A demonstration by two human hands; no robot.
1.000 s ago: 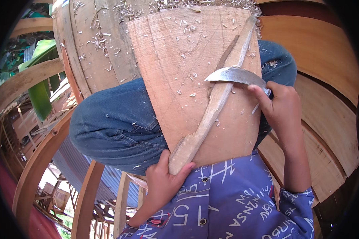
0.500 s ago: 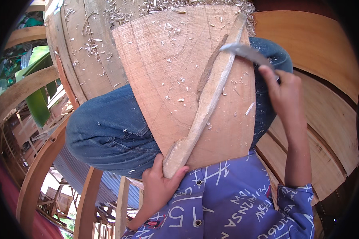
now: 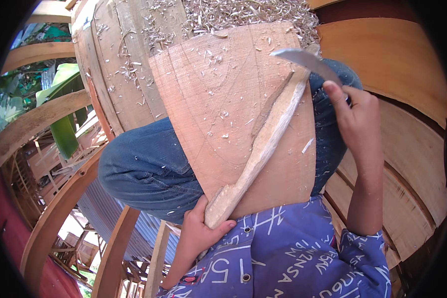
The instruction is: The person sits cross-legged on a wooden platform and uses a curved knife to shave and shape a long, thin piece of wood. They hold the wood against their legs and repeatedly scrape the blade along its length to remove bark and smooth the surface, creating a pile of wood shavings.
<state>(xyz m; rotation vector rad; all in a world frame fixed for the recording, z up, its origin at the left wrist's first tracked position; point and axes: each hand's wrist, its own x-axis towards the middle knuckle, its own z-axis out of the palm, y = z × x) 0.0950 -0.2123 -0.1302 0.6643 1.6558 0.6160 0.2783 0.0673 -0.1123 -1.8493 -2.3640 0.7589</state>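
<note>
My left hand (image 3: 202, 231) is closed round the near end of a long, pale piece of wood (image 3: 265, 151), which has a step cut near that end. The wood slants away to the far right across a flat wooden board (image 3: 193, 119) on my lap. In my right hand (image 3: 355, 111) is a knife with a curved blade (image 3: 303, 59); my fingers wrap its handle, mostly hiding it. The blade lies over the far end of the wood, its tip toward the left. Whether its edge touches the wood I cannot tell.
Wood shavings (image 3: 253, 12) pile up beyond the board, and more lie scattered over the plank floor (image 3: 134, 94). My jeans-clad legs (image 3: 144, 159) are folded under the board. Curved wooden rails (image 3: 59, 208) run along the left; broad planks (image 3: 382, 54) are at the right.
The view has shifted slightly, so the scene sits lower. The piece of wood has turned a little on the board, and the knife lies nearer its far end.
</note>
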